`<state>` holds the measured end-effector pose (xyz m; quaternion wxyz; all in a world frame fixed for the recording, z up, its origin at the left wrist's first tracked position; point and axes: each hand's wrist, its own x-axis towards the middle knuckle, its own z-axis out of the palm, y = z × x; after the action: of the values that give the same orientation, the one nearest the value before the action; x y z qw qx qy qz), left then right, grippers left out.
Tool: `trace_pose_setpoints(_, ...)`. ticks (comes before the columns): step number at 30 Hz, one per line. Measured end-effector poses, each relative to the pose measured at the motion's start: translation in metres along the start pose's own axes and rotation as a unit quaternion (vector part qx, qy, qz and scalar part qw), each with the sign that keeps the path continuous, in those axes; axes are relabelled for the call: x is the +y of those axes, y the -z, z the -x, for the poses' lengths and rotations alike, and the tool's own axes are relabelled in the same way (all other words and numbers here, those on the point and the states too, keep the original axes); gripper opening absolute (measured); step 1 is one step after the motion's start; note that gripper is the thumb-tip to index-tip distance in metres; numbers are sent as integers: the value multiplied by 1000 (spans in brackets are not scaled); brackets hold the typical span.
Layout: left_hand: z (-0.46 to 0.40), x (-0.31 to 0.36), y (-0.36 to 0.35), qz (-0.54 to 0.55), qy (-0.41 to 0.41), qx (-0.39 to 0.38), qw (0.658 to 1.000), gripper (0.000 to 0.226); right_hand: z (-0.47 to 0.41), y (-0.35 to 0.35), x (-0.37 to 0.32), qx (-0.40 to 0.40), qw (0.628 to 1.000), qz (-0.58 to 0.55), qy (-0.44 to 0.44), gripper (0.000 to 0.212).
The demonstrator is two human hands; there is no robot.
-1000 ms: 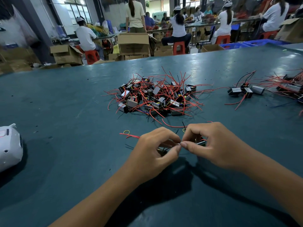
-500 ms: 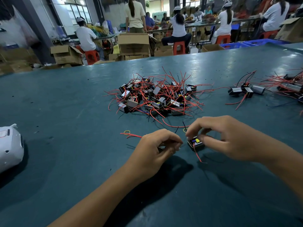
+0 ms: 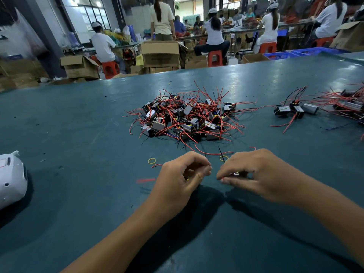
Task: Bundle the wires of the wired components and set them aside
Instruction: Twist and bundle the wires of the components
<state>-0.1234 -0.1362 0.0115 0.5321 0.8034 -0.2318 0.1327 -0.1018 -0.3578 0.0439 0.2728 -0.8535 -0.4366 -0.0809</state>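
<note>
From the camera on my head, I look down at a dark blue-green tabletop [image 3: 78, 134]. In the middle of it is the big pile of small black boxes with red wires [image 3: 187, 117]. I will say where things are from that pile.

My left hand [image 3: 183, 178] is near the pile, on the side close to me. Its fingers are curled in, and the thumb and first finger pinch something thin. I think it is a wire, but it is too small to be sure. A thin yellow line shows under the fingers.

My right hand [image 3: 254, 174] is just beside my left hand, a little apart. Its fingers are curled around a small black boxy part [image 3: 235, 173] with a bit of red wire. Most of the part is hidden by my fingers.

Between the pile and my hands lie two yellow rubber bands, one [image 3: 151, 160] by my left hand and one [image 3: 224, 158] by my right hand. A loose red wire [image 3: 212, 153] lies there too.

To the right of the pile are a few black and silver boxes with wires [image 3: 295, 111].

Far to the left of the pile, at the edge, is a white plastic thing [image 3: 11, 178].

Behind the pile, past the tabletop, are brown cardboard boxes [image 3: 160, 53] and people in white tops sitting on red stools [image 3: 214, 58].
</note>
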Motion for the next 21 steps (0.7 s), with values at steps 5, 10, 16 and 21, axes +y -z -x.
trace_pose_setpoints(5, 1, -4, 0, 10, 8, 0, 1000, 2, 1, -19, 1, 90, 981, -127, -115, 5)
trace_pose_setpoints(10, 1, -4, 1, -1, 6, 0, 1000, 6, -1, -33, -1, 103, 951, -252, -148, 11)
trace_pose_setpoints(16, 1, -3, 0, -5, 11, -5, 1000, 7, -2, -42, 0, 132, 951, -246, -136, 3)
trace_pose_setpoints(21, 1, -2, 1, 1, 18, -5, 1000, 4, -3, -43, -2, 137, 947, -255, -137, 6)
